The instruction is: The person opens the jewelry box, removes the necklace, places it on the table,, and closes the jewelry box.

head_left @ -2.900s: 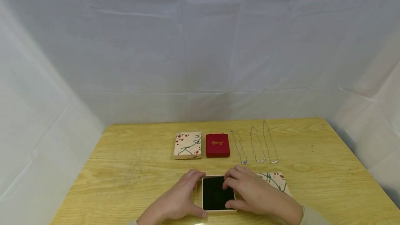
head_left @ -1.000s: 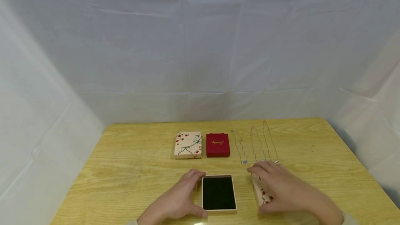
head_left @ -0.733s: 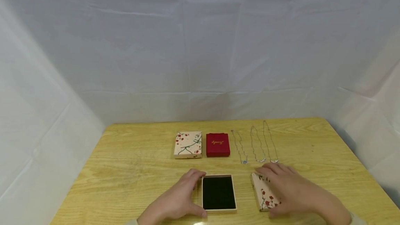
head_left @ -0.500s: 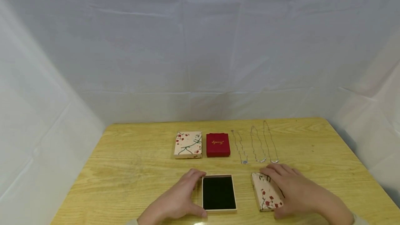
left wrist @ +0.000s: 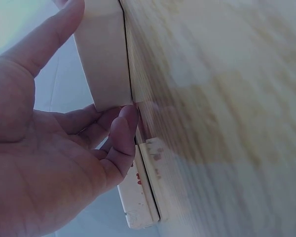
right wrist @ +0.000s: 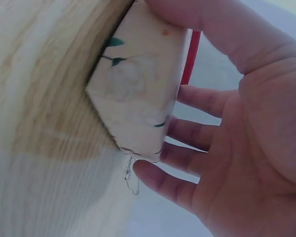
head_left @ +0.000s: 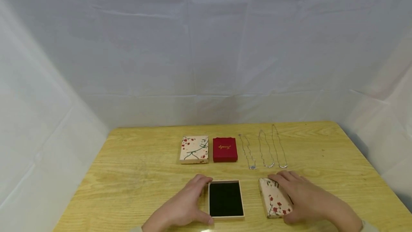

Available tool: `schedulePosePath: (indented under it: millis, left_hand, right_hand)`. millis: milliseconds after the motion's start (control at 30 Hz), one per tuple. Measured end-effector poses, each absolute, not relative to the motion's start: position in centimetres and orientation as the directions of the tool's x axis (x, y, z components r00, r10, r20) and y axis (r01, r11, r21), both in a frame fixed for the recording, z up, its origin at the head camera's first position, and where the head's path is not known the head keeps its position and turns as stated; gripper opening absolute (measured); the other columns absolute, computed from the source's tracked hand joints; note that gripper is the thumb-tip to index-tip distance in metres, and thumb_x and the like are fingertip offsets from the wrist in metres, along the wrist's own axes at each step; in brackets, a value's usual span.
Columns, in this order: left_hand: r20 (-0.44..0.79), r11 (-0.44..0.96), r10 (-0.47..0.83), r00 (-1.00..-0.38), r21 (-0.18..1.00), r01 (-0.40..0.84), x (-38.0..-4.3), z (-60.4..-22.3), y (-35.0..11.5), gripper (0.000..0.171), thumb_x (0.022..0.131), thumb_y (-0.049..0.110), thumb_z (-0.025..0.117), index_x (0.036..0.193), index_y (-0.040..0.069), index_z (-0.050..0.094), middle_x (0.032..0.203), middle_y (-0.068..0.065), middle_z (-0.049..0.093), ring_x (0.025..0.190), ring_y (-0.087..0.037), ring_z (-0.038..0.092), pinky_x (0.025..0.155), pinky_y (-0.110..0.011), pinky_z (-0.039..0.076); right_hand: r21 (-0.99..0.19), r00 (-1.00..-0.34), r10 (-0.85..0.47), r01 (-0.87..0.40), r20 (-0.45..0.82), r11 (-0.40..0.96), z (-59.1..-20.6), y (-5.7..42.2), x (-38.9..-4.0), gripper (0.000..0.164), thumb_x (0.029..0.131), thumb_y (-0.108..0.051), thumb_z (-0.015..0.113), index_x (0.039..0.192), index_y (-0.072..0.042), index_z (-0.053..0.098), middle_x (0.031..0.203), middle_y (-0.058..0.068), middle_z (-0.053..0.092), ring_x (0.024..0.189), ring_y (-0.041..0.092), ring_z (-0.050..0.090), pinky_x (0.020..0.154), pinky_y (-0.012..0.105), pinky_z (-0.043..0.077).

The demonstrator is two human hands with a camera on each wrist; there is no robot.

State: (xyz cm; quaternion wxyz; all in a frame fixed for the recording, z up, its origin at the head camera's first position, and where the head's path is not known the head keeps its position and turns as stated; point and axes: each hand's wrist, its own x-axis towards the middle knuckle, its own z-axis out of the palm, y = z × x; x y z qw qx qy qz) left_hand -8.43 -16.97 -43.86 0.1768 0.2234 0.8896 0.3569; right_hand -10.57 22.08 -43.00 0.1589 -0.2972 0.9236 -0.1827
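An open jewelry box base (head_left: 243, 203) with cream walls and a black lining lies near the table's front. My left hand (head_left: 182, 203) holds it by the left side, thumb at the near edge and fingers at the far edge. To its right lies a cream box lid (head_left: 273, 200) with red blossoms and green stems. Spanning the lid's right part, my right hand (head_left: 305, 198) has its thumb on the near edge and fingers at the far edge. The right wrist view shows those fingers along the lid's side (right wrist: 133, 94).
A patterned closed box (head_left: 194, 149) and a red box (head_left: 225, 149) with gold lettering stand farther back on the wooden table (head_left: 138, 167). Three fine chain necklaces, the leftmost necklace (head_left: 252, 167) with a bluish pendant, lie beside them. White cloth (head_left: 206, 46) surrounds the table's back and sides.
My right hand has left the black lining, moved right onto the patterned lid and slid towards its right side. The left hand and the box base have stayed put.
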Motion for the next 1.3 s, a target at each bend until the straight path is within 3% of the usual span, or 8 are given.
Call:
schedulePosePath:
  millis: [200,300,633,933,1300]
  left_hand:
    - [-0.154,0.644,0.523,-0.838,0.715,0.271,-8.5,-44.0,-17.0,0.108,0.071,0.046,0.098,0.156,0.004,0.045,0.147,-0.001,0.050,0.134,-0.025,0.050,0.117,-0.048,0.043]
    - [-0.147,0.646,0.523,-0.840,0.711,0.278,-8.5,-44.2,-17.0,0.109,0.071,0.047,0.098,0.156,0.004,0.045,0.147,-0.001,0.050,0.134,-0.024,0.049,0.117,-0.049,0.043]
    - [-0.164,0.644,0.522,-0.837,0.719,0.261,-8.5,-44.1,-16.9,0.113,0.071,0.048,0.098,0.158,0.003,0.043,0.147,-0.001,0.050,0.134,-0.024,0.049,0.116,-0.048,0.044]
    - [-0.166,0.640,0.524,-0.835,0.724,0.257,-8.5,-44.1,-16.9,0.116,0.070,0.050,0.098,0.159,0.003,0.041,0.148,-0.001,0.049,0.129,-0.022,0.051,0.114,-0.047,0.046]
    - [-0.173,0.627,0.531,-0.830,0.739,0.247,-8.5,-44.2,-17.1,0.119,0.069,0.051,0.098,0.160,0.003,0.038,0.144,-0.001,0.049,0.114,-0.016,0.054,0.103,-0.039,0.053]
  right_hand:
    - [-0.372,-0.788,-0.607,-0.535,-0.105,0.758,-42.7,21.8,-10.6,0.107,0.067,-0.044,0.094,0.157,-0.013,0.045,0.144,0.003,0.050,0.127,0.027,0.052,0.095,0.052,0.054]
    - [-0.330,-0.781,-0.623,-0.580,-0.034,0.745,-42.6,21.6,-10.6,0.106,0.068,-0.047,0.093,0.156,-0.012,0.046,0.141,-0.002,0.051,0.123,0.020,0.052,0.095,0.047,0.055]
    - [-0.339,-0.798,-0.603,-0.565,-0.007,0.752,-40.8,19.7,-10.2,0.102,0.078,-0.061,0.087,0.159,-0.015,0.045,0.146,-0.001,0.050,0.130,0.022,0.052,0.100,0.051,0.055]
    - [-0.332,-0.770,-0.636,-0.613,0.050,0.717,-40.2,17.3,-10.3,0.102,0.078,-0.069,0.084,0.158,-0.018,0.048,0.144,-0.005,0.052,0.127,0.018,0.051,0.097,0.048,0.056]
    - [-0.350,-0.751,-0.660,-0.625,0.023,0.698,-40.2,13.5,-10.7,0.102,0.076,-0.073,0.082,0.158,-0.020,0.049,0.143,-0.006,0.054,0.125,0.015,0.051,0.098,0.047,0.056]
